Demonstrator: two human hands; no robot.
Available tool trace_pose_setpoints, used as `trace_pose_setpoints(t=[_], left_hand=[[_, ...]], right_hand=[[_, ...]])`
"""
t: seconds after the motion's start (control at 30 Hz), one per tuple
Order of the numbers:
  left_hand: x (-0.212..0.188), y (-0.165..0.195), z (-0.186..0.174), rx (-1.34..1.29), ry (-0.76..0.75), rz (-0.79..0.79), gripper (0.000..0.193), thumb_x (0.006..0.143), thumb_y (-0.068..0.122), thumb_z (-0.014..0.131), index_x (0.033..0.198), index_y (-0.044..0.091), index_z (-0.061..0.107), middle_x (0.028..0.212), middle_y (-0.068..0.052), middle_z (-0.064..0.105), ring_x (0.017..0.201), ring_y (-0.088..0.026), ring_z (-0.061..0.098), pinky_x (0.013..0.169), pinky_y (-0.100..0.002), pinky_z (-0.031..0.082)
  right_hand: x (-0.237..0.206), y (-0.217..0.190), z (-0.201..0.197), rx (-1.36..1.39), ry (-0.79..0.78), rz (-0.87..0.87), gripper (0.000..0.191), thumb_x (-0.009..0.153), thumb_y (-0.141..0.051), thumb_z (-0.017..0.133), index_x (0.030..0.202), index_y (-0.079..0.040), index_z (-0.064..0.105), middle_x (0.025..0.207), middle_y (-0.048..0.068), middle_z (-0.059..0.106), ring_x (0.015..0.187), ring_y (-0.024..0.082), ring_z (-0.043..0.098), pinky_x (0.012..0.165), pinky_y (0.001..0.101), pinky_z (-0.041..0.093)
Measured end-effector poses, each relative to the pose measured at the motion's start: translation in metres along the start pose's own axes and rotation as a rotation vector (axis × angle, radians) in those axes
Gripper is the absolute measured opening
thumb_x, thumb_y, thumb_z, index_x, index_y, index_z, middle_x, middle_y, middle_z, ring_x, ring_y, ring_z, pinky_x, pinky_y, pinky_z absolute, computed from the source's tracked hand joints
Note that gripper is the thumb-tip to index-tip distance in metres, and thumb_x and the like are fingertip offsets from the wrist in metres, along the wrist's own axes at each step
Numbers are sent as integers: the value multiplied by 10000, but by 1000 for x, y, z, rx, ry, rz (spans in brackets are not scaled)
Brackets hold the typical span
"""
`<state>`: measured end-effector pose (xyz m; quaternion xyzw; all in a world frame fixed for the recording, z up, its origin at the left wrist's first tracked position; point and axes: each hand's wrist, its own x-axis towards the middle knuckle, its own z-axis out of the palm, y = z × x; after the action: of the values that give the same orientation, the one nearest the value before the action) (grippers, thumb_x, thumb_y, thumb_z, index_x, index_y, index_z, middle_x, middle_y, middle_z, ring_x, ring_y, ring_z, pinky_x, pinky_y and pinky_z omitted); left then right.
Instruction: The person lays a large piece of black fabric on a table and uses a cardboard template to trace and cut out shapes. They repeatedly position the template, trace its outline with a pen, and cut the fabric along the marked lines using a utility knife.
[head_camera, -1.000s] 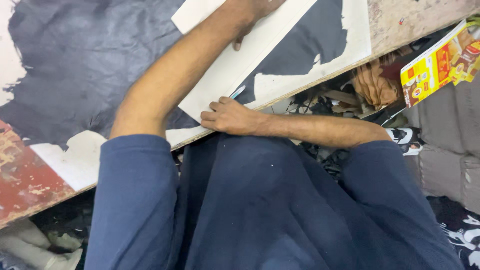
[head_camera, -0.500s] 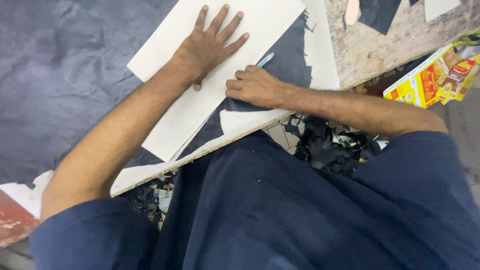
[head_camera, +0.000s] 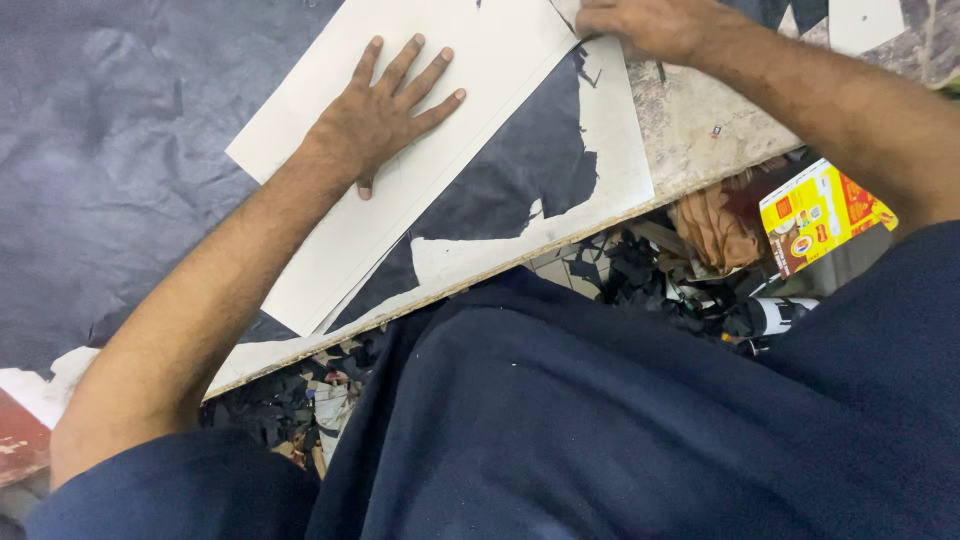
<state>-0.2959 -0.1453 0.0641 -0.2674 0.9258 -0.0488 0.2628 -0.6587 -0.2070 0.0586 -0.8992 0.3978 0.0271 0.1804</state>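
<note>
Head view: the left hand lies spread, palm down, fingers fanned, pressing a white card flat on the counter. The right hand is curled at the card's far right corner, at the top edge of the picture; it seems to grip something thin, but what it pinches cannot be told. Under the card and left of the left hand spreads a dark sheet; a second pale sheet lies just right of the card, below the right hand. Below the counter edge, near the right forearm, sit dark scraps and a yellow packet.

Risk, as I judge it: only one palm holds the card, so a pull at the corner could slide or skew it.

Against half a second ago, the right hand has moved away from the left, up to the corner, while the left hand has stayed spread on the card.
</note>
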Motion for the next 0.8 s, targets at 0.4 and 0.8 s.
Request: trace_pose_setpoints(t=[0.4,0.8], left_hand=[[-1,2,9,-83,64,-62,1779,168,473,1038,1665,373,83,1734,-61,45,1561,-309,77,1234,-547,168],[0,14,36,-183,157,-150,1451,483,260,975,1634,398,101,1726,-92,25,1563,-318,105,1194,-567,269]], right_hand=[[-50,-125,76,-463,327,-70,214,896,3,710,1107,18,677,1015,137,664,853,237,669,642,369,539],[-85,-101,29,-399,590,480,162,929,67,669,1081,10,675,1065,219,667,860,393,679,712,478,529]])
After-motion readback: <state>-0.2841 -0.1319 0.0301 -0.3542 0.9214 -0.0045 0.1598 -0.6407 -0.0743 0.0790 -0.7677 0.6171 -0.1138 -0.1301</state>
